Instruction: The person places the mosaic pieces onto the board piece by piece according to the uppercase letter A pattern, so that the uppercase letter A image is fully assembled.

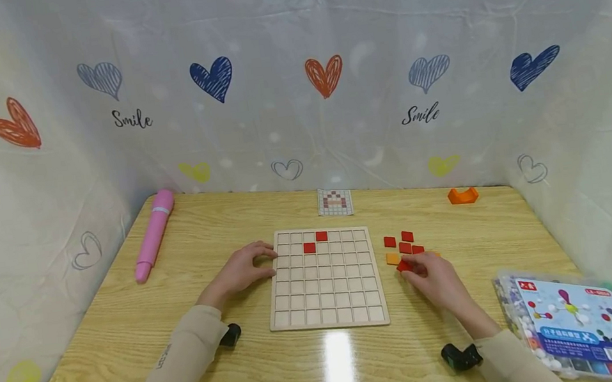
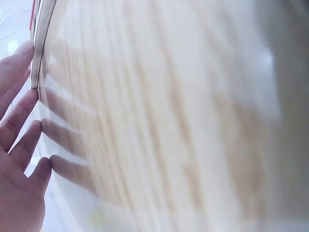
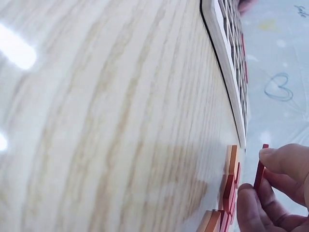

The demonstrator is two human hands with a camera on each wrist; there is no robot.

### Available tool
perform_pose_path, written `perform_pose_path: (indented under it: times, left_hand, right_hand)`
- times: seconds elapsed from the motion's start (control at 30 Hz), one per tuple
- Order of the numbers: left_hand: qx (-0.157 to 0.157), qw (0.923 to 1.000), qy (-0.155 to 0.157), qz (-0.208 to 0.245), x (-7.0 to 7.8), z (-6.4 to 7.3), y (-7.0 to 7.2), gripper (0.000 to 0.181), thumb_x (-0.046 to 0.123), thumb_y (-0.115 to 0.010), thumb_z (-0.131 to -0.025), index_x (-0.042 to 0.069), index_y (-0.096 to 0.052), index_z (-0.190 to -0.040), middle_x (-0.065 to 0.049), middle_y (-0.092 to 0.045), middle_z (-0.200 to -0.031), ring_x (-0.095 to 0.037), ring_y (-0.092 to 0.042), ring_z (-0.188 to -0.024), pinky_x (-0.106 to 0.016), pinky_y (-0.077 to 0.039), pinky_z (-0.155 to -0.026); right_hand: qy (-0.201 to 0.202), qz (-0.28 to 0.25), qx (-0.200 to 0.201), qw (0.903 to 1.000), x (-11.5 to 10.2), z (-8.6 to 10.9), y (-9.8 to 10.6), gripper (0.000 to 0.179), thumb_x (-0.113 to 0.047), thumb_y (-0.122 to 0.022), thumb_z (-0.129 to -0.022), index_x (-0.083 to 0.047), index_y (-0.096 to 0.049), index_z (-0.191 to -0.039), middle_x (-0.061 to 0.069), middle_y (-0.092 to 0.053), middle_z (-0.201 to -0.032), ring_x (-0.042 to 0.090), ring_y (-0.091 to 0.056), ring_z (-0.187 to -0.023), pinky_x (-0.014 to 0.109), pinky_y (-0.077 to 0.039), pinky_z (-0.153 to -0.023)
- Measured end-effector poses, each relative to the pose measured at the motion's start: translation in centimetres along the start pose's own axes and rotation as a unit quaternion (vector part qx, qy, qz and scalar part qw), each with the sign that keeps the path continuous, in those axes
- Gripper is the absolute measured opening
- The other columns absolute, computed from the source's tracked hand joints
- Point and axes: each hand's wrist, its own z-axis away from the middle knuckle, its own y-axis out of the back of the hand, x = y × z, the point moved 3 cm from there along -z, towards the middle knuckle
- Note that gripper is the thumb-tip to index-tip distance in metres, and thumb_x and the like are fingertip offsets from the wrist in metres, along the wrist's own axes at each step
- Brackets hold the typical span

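Observation:
A wooden grid board [image 1: 324, 279] lies flat on the table, with one red tile [image 1: 321, 236] in its top row and another red tile [image 1: 309, 248] one row lower to the left. At the board's upper left edge rests my left hand [image 1: 241, 268], fingers extended; the left wrist view shows fingertips on the table and the board's side. My right hand [image 1: 436, 278] pinches a red square tile [image 3: 260, 169] between thumb and fingers, right of the board. Around that hand lie several loose red tiles [image 1: 404, 247] and an orange tile [image 1: 393, 259], partly hidden by the fingers.
Behind the board lies a small pattern card [image 1: 334, 202] with a gridded red figure. A pink stick-shaped object [image 1: 154, 235] is at the far left, an orange curved piece [image 1: 463, 196] at the back right. A clear box of colored beads [image 1: 581, 322] stands front right.

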Motion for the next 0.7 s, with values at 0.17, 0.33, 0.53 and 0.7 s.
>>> perform_pose_path:
  times: [0.17,0.33,0.53,0.7]
  left_hand:
    - [-0.002,1.0,-0.002,-0.001,0.0,-0.1,0.1,0.034,0.014,-0.075,-0.087,0.004,-0.068,-0.119,-0.014,-0.053,-0.139,-0.036,-0.034,-0.14,-0.05,-0.023,-0.117]
    - [-0.003,1.0,-0.008,-0.002,0.1,0.0,0.1,0.035,0.014,-0.075,-0.087,0.004,-0.068,-0.119,-0.015,-0.053,-0.138,-0.036,-0.036,-0.139,-0.05,-0.024,-0.117]
    - [0.001,0.9998,-0.016,-0.007,-0.2,-0.1,0.0,0.035,0.014,-0.075,-0.086,0.004,-0.067,-0.119,-0.014,-0.055,-0.136,-0.035,-0.039,-0.136,-0.05,-0.026,-0.116]
    - [0.005,0.9996,-0.023,-0.013,-0.1,-0.1,0.0,0.037,0.013,-0.075,-0.086,0.004,-0.066,-0.121,-0.014,-0.056,-0.134,-0.034,-0.043,-0.133,-0.048,-0.03,-0.114]
  right_hand:
    - [0.018,-0.009,-0.005,0.9998,-0.2,-0.6,0.2,0.035,-0.009,-0.071,-0.089,0.004,-0.066,-0.121,0.015,-0.064,-0.104,0.028,-0.064,-0.091,0.043,-0.057,-0.079]
    - [0.028,-0.012,-0.01,0.9995,-0.6,-1.3,0.3,0.035,-0.008,-0.071,-0.089,0.004,-0.066,-0.121,0.018,-0.063,-0.106,0.029,-0.064,-0.092,0.044,-0.057,-0.08]
    - [0.042,-0.017,-0.009,0.9989,-1.1,-2.0,0.2,0.033,-0.009,-0.071,-0.089,0.005,-0.067,-0.119,0.016,-0.061,-0.103,0.028,-0.062,-0.091,0.043,-0.056,-0.079]
    - [0.05,-0.022,-0.009,0.9984,-1.6,-2.5,0.0,0.033,-0.01,-0.071,-0.089,0.003,-0.067,-0.119,0.014,-0.063,-0.103,0.026,-0.064,-0.089,0.04,-0.057,-0.078]
